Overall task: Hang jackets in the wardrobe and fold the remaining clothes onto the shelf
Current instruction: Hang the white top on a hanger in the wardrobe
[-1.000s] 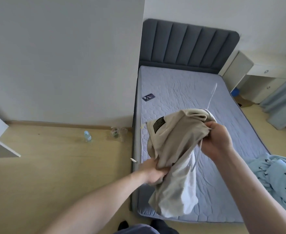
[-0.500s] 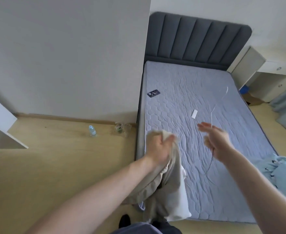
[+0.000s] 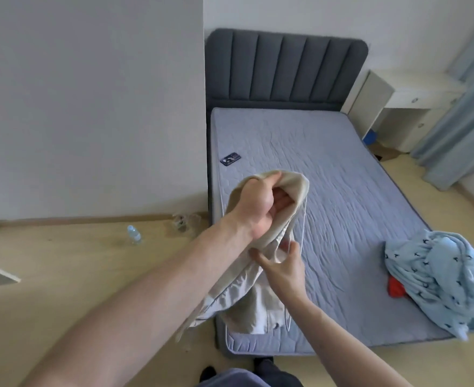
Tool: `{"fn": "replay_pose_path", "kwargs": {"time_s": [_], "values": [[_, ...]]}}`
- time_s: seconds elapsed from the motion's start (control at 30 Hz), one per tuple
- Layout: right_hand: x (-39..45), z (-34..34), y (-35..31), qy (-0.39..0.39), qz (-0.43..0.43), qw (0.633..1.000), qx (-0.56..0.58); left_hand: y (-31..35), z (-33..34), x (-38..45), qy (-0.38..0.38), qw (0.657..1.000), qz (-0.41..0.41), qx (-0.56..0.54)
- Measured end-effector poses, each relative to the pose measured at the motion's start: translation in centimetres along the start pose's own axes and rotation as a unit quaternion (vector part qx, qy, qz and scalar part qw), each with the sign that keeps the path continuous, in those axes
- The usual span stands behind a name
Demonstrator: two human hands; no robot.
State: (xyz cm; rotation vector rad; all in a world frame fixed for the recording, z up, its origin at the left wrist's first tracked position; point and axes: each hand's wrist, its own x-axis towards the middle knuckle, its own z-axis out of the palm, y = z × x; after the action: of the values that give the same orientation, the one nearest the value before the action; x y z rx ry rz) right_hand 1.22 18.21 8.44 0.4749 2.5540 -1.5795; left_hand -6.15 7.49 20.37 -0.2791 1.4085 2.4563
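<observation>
Beige jacket (image 3: 261, 289) held up over near-left corner of bed (image 3: 342, 191).
Left hand (image 3: 258, 203) fist-grips jacket's top edge; right hand (image 3: 282, 263) below, fingers spread, touching the fabric. Blue garment (image 3: 437, 275) heaped near-right on mattress.

Two hands (image 3: 254, 208) (image 3: 282, 265), one beige jacket (image 3: 247, 300) – one blue garment (image 3: 440, 277), one phone (image 3: 230, 158), one bottle (image 3: 134, 234)

Matt beige cloth jacket (image 3: 261, 308) with glossy lining; quilted mattress (image 3: 328, 191); smooth wooden floor (image 3: 76, 275).
</observation>
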Motion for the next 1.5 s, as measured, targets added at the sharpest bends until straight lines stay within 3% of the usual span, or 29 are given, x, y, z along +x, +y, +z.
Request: {"fn": "replay_pose_path", "kwargs": {"time_s": [0.1, 0.2, 0.33, 0.5, 0.7, 0.87, 0.97, 1.07, 1.17, 1.23, 1.33, 1.4, 1.5], "values": [[2.0, -0.9, -1.4, 0.030, -0.014, 0.996, 0.078, 2.8, -1.0, 0.0, 0.002, 0.998, 0.065, 0.001], [3.4, -4.3, -3.2, 0.075, -0.035, 0.988, 0.132, 5.9, -4.5, 0.3, 0.066, 0.990, 0.111, 0.048], [5.1, -8.6, -6.7, 0.089, -0.142, 0.983, 0.070, 8.3, -9.4, 0.5, 0.150, 0.980, 0.103, 0.085], [6.2, -10.2, -11.8, 0.094, -0.223, 0.970, 0.012, 9.1, -11.4, 0.7, 0.181, 0.971, 0.105, 0.112], [6.6, -11.3, -15.3, 0.084, -0.206, 0.973, 0.067, 7.2, -12.7, 0.7, 0.143, 0.957, 0.078, 0.242], [7.3, -11.9, -14.2, 0.089, -0.150, 0.984, 0.035, 6.4, -11.6, 0.2, 0.117, 0.970, 0.073, 0.202], [7.4, -12.2, -11.3, 0.090, -0.099, 0.989, -0.060, 6.9, -9.5, -0.3, 0.073, 0.977, 0.089, 0.181], [5.7, -9.7, -8.1, 0.015, -0.093, 0.991, -0.095, 6.4, -6.6, -0.7, 0.026, 0.977, 0.106, 0.184], [3.8, -5.7, -6.8, -0.095, -0.100, 0.990, -0.012, 3.2, -3.5, -1.2, -0.046, 0.965, 0.105, 0.235], [3.9, -4.1, -6.5, -0.114, -0.092, 0.989, 0.030, 1.3, -2.6, -1.4, -0.097, 0.960, 0.084, 0.249], [4.1, -3.8, -6.5, -0.073, -0.090, 0.993, 0.027, 0.5, -3.7, -1.0, -0.138, 0.948, 0.086, 0.272], [4.1, -4.2, -6.6, -0.050, -0.101, 0.993, 0.026, 0.4, -6.3, -0.8, -0.090, 0.925, 0.136, 0.344], [3.8, -4.5, -7.4, -0.051, -0.109, 0.992, 0.045, -2.1, -12.6, -1.4, 0.054, 0.846, 0.194, 0.495]]}}
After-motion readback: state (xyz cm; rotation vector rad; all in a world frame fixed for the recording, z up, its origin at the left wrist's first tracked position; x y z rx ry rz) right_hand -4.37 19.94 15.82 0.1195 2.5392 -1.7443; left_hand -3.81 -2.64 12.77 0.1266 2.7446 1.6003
